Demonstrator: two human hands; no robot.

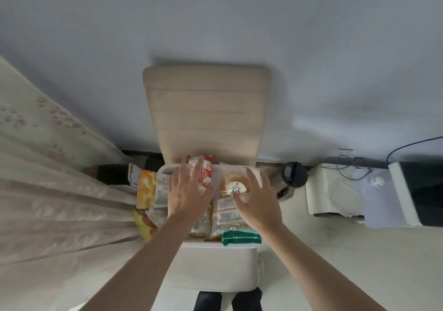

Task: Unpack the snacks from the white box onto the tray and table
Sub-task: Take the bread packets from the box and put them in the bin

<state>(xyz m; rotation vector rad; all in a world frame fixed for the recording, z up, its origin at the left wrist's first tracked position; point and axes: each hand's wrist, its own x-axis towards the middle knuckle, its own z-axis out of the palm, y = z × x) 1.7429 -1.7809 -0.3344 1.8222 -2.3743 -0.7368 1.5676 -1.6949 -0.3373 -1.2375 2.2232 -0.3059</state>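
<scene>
The white box (211,267) stands in front of me with its beige lid (206,114) tipped up at the back. It is packed with snacks: a red wafer pack (206,175), a round bun pack (236,186), a green pack (241,237), an orange pack (146,188) and a yellow pack (143,224). My left hand (189,193) lies flat with spread fingers over the wafer pack. My right hand (259,200) is spread beside the bun pack, thumb at its lower edge, fingers along its right side. No tray is in view.
A patterned curtain (48,190) hangs close on the left. To the right of the box stand a dark-lidded bottle (294,174), a white appliance (335,190) and a monitor (422,190) with cables. The cream table (335,262) stretches to the right front.
</scene>
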